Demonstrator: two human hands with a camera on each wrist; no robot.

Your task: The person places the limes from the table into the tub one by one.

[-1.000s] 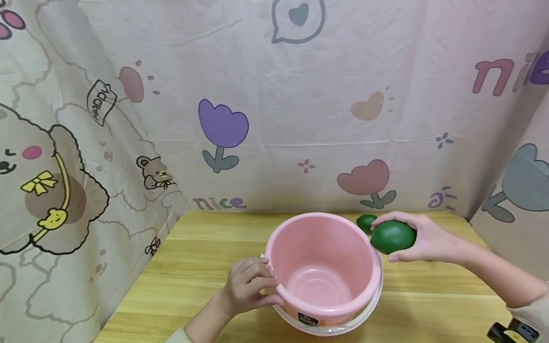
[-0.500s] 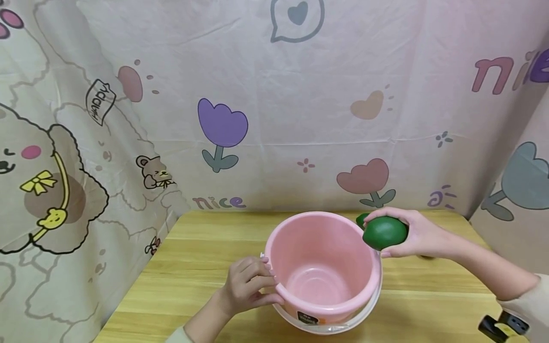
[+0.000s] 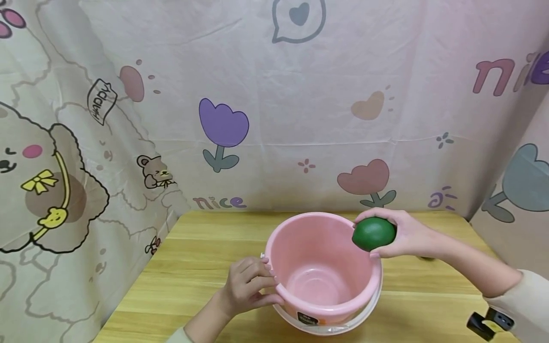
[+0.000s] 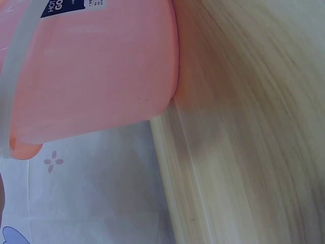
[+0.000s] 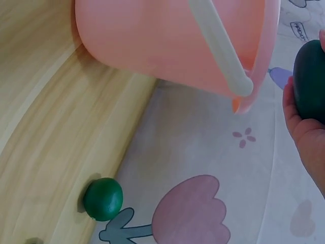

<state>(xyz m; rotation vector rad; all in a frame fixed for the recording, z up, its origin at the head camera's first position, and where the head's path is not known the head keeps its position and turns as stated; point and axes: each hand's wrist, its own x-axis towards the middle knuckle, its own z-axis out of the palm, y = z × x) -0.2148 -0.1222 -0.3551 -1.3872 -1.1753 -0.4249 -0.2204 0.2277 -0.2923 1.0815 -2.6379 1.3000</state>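
A pink bucket (image 3: 326, 305) stands upright on the table in the head view, with its white handle (image 3: 358, 321) hanging down the near side. Fingers and thumb of my left hand (image 3: 250, 284) grip its left rim. My right hand (image 3: 405, 233) holds a dark green oval fruit (image 3: 374, 234) over the bucket's right rim, thumb below and fingers above. In the right wrist view that fruit (image 5: 311, 81) shows at the right edge, higher than the bucket's rim. The left wrist view shows mostly the bucket's side (image 4: 96, 71).
Another green fruit (image 5: 103, 199) lies on the wooden table (image 5: 45, 152) near its far edge; in the head view my right hand hides it. A small dark thing (image 3: 426, 258) shows under my right forearm. A printed curtain (image 3: 279, 105) hangs behind the table.
My right hand has moved left with the green fruit, from beside the bucket to over its right rim. It now covers the fruit lying behind. My left hand stays on the rim.
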